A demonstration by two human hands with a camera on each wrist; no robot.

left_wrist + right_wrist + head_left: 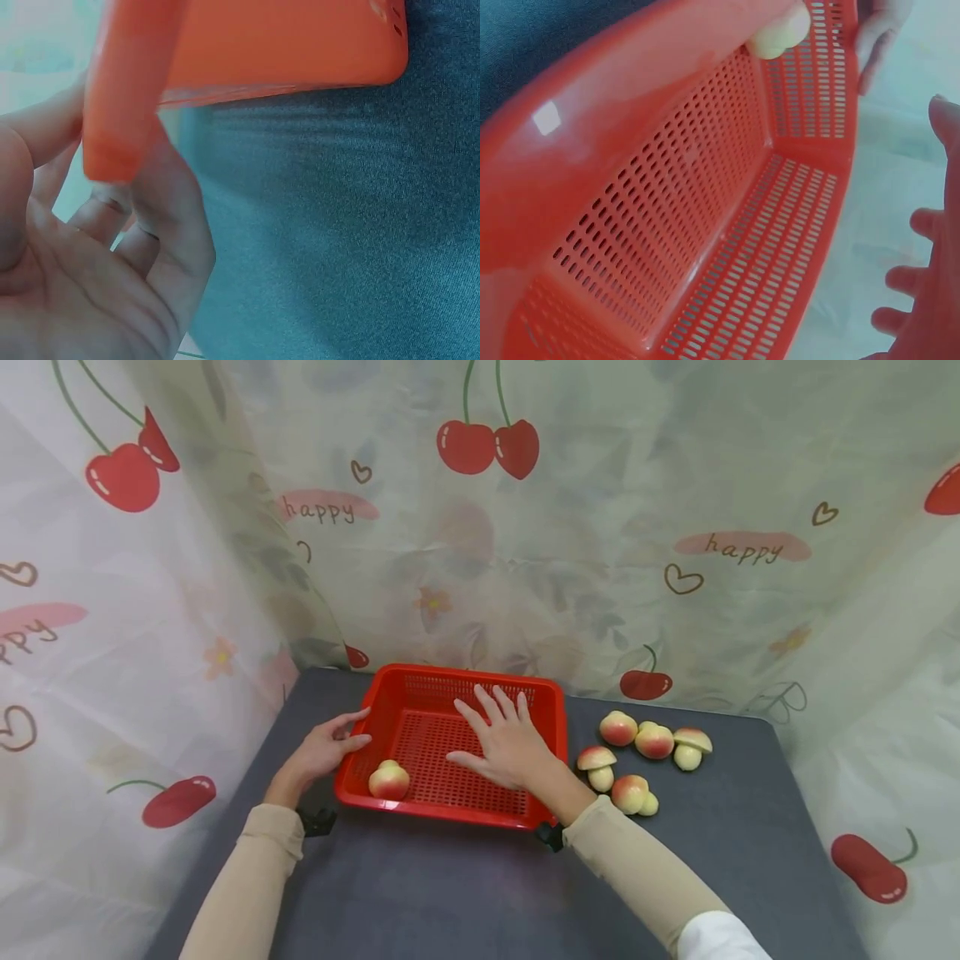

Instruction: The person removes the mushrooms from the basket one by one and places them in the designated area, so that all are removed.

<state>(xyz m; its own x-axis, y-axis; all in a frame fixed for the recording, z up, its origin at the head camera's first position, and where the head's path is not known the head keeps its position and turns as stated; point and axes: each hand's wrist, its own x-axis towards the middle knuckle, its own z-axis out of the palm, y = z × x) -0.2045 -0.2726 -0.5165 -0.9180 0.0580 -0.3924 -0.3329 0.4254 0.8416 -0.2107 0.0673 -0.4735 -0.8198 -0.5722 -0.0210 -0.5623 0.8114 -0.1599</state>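
Observation:
A red plastic basket (450,811) with a perforated floor and walls stands on the dark table. At its left end, my left hand (321,752) holds the rim; the left wrist view shows fingers (176,217) bent beneath the basket's edge (112,161). My right hand (510,747) hovers over the basket's right half, fingers spread and holding nothing. One red-and-cream toy mushroom (389,781) lies in the front left corner of the basket. In the right wrist view, this mushroom (780,34) shows partly behind the near wall.
Right of the basket lie several similar toy mushrooms, among them one near the basket (597,767), one in front (633,795) and one at the far right (692,748). A cherry-print curtain (570,543) closes off the back and both sides of the table (450,893).

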